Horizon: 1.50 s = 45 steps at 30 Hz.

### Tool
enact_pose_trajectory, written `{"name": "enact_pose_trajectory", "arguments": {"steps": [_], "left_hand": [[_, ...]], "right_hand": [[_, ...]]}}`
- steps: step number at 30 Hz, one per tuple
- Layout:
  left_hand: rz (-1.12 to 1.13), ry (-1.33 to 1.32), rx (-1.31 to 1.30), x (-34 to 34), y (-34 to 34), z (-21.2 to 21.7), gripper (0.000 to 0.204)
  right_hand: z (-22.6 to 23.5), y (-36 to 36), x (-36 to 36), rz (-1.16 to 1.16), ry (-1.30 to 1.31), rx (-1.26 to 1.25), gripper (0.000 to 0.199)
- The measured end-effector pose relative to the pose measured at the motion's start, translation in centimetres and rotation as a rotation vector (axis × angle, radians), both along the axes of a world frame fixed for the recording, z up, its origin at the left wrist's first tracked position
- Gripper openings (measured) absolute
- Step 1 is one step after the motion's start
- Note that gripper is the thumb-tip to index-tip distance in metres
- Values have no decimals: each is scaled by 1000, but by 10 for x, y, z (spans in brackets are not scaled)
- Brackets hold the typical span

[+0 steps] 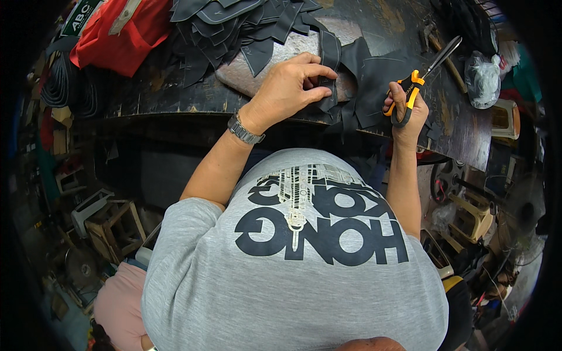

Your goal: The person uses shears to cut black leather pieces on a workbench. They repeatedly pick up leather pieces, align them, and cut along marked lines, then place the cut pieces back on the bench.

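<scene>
My right hand (410, 115) is wrapped round the yellow and black handles of a pair of scissors (434, 61). Their blades point up and away to the right, apart from any material. Over the near edge of the slab, my left hand (291, 86) pinches a black strip of leather-like material (329, 50) between thumb and fingers. More black sheet material (377, 88) lies between the two hands, partly hanging over the table edge. A large heap of cut black pieces (225, 29) lies beyond my left hand.
A pale stone slab (240, 73) rests on the dark worktable (170, 96). Red cloth (126, 35) and rolled black strips (64, 82) are at the left. A hammer (449, 58) and a clear plastic bag (483, 82) lie at the right. Behind left, a person in pink (120, 304).
</scene>
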State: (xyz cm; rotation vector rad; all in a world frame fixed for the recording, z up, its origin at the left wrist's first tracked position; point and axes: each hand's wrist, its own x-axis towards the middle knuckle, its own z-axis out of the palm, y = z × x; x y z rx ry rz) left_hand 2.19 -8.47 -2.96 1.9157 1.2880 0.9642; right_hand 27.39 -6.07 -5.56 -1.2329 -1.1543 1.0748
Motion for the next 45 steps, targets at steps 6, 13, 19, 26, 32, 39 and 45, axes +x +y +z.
{"name": "enact_pose_trajectory", "arguments": {"steps": [6, 13, 19, 26, 32, 39, 45], "left_hand": [[55, 257, 181, 5, -9, 2, 75], [132, 310, 286, 8, -12, -5, 111], [96, 302, 306, 5, -12, -4, 97], [-14, -97, 11, -6, -11, -2, 35], [-164, -99, -141, -48, 6, 16, 45], [-250, 162, -120, -82, 26, 20, 47], [-217, -93, -295, -89, 30, 5, 41]], "right_hand": [[2, 0, 0, -2, 11, -20, 25], [0, 1, 0, -3, 20, -19, 25], [-1, 1, 0, -7, 23, -27, 26], [0, 1, -1, -17, 4, -23, 26], [1, 0, -1, -11, -4, 0, 25], [1, 0, -3, -16, 5, 0, 25], [-1, 1, -1, -5, 26, 2, 24]]}}
